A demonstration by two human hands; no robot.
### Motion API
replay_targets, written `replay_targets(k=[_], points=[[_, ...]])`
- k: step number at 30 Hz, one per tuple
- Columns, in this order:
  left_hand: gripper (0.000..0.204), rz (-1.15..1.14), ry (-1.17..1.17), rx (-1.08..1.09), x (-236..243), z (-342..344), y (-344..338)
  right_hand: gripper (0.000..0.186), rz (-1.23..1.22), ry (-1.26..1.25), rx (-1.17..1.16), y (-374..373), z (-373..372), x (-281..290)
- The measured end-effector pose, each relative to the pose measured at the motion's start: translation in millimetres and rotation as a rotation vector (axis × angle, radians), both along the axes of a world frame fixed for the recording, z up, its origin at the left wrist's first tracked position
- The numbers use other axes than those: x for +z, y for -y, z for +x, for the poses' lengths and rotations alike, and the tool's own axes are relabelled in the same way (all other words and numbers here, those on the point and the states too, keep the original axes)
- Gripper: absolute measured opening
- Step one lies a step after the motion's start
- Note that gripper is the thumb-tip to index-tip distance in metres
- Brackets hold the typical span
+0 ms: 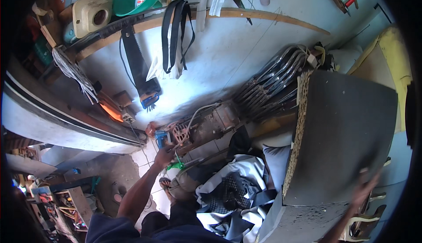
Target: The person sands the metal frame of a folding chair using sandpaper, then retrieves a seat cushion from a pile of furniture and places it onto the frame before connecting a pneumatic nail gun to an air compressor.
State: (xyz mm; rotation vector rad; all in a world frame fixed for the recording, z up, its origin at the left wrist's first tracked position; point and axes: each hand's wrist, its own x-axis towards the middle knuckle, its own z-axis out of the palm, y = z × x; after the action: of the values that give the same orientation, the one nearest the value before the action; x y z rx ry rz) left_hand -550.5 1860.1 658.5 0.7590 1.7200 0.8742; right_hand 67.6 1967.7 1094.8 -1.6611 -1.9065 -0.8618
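Note:
My left hand [163,156] is closed around the lower end of a blue hand tool [161,138], whose exact kind I cannot make out. Just beyond the tool is a dusty machine with a vented cover [215,122], like a small compressor, with a pale hose over it. A bright green cord or strap [176,165] hangs beside my left wrist. On the right, my right hand [364,186], somewhat blurred, lies with fingers extended against a big dark padded block [347,133]. Speckled foam [296,137] shows along that block's left edge.
Black and silver sheet material [233,190] lies heaped near my legs. Bent chrome tubes [277,76] lean on the wall. A handsaw [138,63] and black straps [173,36] hang from a wooden rail [263,14]. A cluttered tool rack [66,208] stands at lower left.

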Motion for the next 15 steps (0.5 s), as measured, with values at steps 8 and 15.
replay_targets(k=[8, 15], points=[[0.038, 0.526, 0.044, -0.576, 100.8, 73.6, -163.4, 0.084, -0.602, 0.311, -0.367, -32.0, -27.9, -170.6], [0.030, -0.308, -0.654, -0.996, 112.3, -13.8, -17.3, 0.092, -0.621, 0.157, -0.209, -45.6, -9.3, -165.7]])
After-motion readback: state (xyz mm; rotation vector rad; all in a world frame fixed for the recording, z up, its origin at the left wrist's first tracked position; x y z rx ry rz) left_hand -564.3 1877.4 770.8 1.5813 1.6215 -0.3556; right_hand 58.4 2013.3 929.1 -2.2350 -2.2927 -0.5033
